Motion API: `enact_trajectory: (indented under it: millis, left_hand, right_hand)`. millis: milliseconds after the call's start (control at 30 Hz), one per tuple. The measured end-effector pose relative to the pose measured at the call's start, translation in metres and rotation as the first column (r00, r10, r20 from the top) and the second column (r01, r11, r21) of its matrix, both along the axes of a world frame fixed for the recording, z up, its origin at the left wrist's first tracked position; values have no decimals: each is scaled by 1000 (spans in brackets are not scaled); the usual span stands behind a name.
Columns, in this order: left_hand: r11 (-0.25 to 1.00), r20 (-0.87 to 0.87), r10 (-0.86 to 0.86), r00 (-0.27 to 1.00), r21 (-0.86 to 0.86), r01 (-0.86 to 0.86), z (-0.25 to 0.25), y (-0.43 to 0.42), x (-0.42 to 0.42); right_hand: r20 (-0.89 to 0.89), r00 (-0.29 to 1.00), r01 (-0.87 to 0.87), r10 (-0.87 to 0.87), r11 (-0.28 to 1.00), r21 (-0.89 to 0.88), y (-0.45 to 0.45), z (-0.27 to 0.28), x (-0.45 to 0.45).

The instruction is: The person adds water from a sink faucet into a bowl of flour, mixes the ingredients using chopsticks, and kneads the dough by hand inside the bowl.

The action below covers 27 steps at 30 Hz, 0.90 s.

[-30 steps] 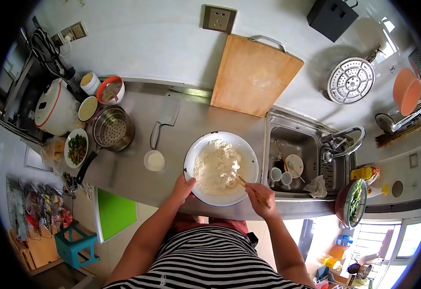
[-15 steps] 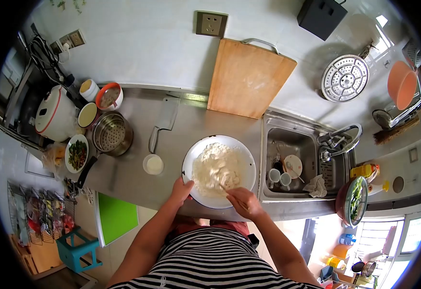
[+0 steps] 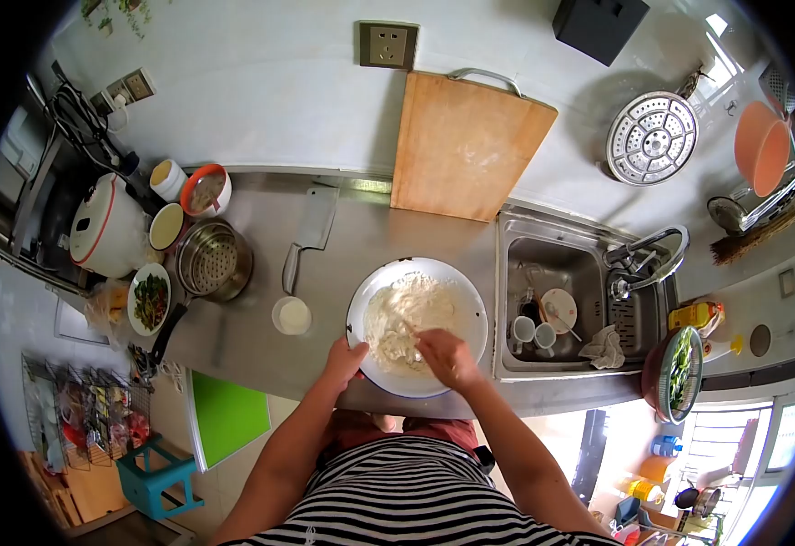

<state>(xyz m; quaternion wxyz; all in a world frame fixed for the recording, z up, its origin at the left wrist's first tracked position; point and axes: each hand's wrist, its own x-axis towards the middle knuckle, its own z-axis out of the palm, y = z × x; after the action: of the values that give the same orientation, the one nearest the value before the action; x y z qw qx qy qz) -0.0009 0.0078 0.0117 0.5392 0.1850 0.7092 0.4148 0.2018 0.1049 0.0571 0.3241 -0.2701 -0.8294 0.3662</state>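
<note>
A white enamel bowl (image 3: 472,320) with a dark, chipped rim stands on the steel counter, holding lumpy white flour (image 3: 397,318). My left hand (image 3: 347,358) is closed on the bowl's near left rim, thumb on top. Over the right part of the flour, my right hand (image 3: 447,357) is closed round the chopsticks (image 3: 413,331), whose tips reach into the flour; most of their length is hidden by the hand. Left of the bowl sits a small cup (image 3: 291,316) with white contents. Beyond that cup lies a cleaver (image 3: 316,219), its handle toward me.
A wooden board (image 3: 466,146) leans on the wall behind the bowl. To the right, the sink (image 3: 552,369) holds cups and a plate. A steel pot (image 3: 234,278), a plate of greens (image 3: 150,299) and a rice cooker (image 3: 111,227) stand left. A basin of greens (image 3: 675,373) sits far right.
My right hand has moved left and inward over the bowl with the chopsticks, and the flour's shape has shifted. My left hand stays on the rim. The view has shifted slightly.
</note>
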Motion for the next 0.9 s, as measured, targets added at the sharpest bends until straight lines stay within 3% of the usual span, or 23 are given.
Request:
enact_trajectory:
  millis: [100,300,400,467,500,533,567,600,667,767,800,900]
  left_hand:
    - [1000,13,-6,1000,9,6,-8,-3,0]
    - [999,0,-29,1000,-26,29,-5,-2,1]
    - [992,56,24,998,123,-31,-15,-12,7]
    - [997,289,49,956,38,-62,0,-20,15]
    - [998,290,35,956,38,-49,-2,-24,23]
    - [994,449,63,891,51,-96,-5,-28,31]
    - [988,595,84,799,52,-142,-9,-31,38]
    - [991,597,67,799,55,-124,-15,-33,45]
    - [954,595,226,771,24,-298,-30,-29,53]
    - [969,498,188,846,49,-244,-20,-20,52]
    - [965,477,198,857,60,-257,7,-19,62]
    - [980,432,97,897,114,-162,20,0,80]
  right_hand:
    - [45,986,-162,163,987,-17,-25,22,13]
    - [181,979,-106,97,993,41,-37,43,54]
    - [290,953,-110,84,991,74,-43,40,59]
    - [300,950,-117,87,990,83,-48,29,59]
    - [313,944,-138,105,987,84,-52,24,60]
    - [358,925,-176,128,979,107,-53,23,59]
    - [357,927,-160,112,981,108,-57,24,60]
    - [361,928,-119,90,991,57,-60,33,61]
    - [415,909,-42,35,999,6,-58,44,76]
    - [295,942,163,-161,986,20,-43,30,116]
    - [209,945,246,-253,967,63,-39,38,130]
    - [163,907,391,-389,920,21,-11,31,178]
